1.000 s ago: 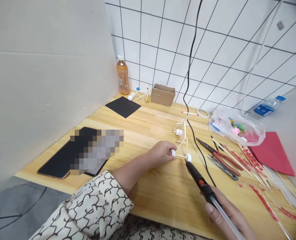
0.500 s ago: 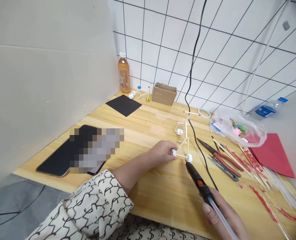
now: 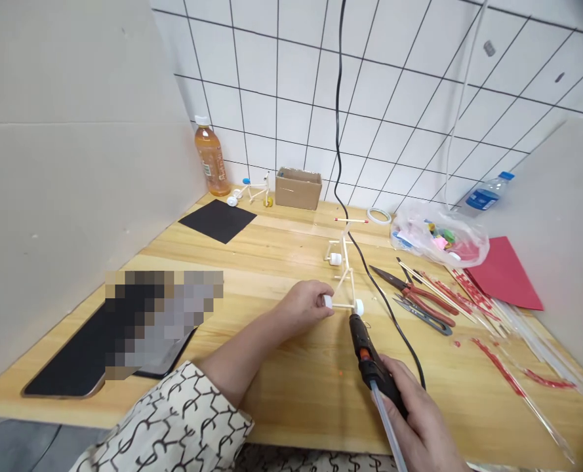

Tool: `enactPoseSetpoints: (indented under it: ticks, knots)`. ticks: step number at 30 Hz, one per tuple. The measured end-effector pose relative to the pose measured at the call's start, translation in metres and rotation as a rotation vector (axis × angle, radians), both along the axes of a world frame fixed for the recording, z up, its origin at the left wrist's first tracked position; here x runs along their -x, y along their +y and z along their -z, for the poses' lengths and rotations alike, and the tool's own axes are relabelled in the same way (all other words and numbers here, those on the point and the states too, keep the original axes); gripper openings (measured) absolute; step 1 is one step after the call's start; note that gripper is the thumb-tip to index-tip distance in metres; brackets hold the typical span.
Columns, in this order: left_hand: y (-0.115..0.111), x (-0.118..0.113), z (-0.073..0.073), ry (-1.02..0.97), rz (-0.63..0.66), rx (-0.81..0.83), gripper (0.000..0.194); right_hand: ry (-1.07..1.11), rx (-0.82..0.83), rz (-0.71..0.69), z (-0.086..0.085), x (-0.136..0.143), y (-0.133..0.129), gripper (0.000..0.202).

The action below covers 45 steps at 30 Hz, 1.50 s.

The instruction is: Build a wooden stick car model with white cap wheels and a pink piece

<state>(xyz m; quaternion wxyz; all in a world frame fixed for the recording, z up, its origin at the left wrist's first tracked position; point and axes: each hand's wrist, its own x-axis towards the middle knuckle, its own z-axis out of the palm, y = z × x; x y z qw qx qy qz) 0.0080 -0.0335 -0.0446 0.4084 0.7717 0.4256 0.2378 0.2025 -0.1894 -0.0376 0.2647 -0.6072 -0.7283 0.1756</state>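
Observation:
My left hand [image 3: 305,305] pinches a white bottle cap [image 3: 327,302] that forms one wheel of a small stick tricycle model [image 3: 346,259]. The model stands on the table, built of thin wooden sticks, with a red-tipped stick across its top like a handlebar. A second white cap wheel [image 3: 359,306] sits at the other end of the near axle, and a further white cap [image 3: 335,259] lies farther back. My right hand [image 3: 414,413] is wrapped round a black hot glue gun [image 3: 364,347] with a clear glue stick in its rear. Its nozzle is right at the second cap wheel; whether they touch I cannot tell.
Pliers [image 3: 419,295], thread snips [image 3: 423,314] and loose sticks lie at the right, near a plastic bag [image 3: 439,239] and red paper [image 3: 507,272]. A black cord [image 3: 394,318] crosses the table. Behind stand a cardboard box [image 3: 298,189], another stick model [image 3: 252,190] and a drink bottle [image 3: 211,160].
The camera view has shifted, so most of the scene appears farther left. My left hand keeps its pinch on the cap; the glue gun stays close to the other wheel, held more upright in view.

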Motion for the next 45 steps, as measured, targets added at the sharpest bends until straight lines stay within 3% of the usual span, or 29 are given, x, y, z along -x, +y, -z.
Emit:
enactPoseSetpoints:
  ticks: [11,45]
  knots:
    - [-0.005,-0.001,-0.009,0.016,-0.014,-0.014,0.026,-0.032,0.036,-0.008,-0.002,0.003,0.001,0.032]
    - [-0.001,-0.001,-0.004,0.0,0.003,-0.024,0.024,-0.012,0.123,0.05,-0.005,0.015,0.002,0.024]
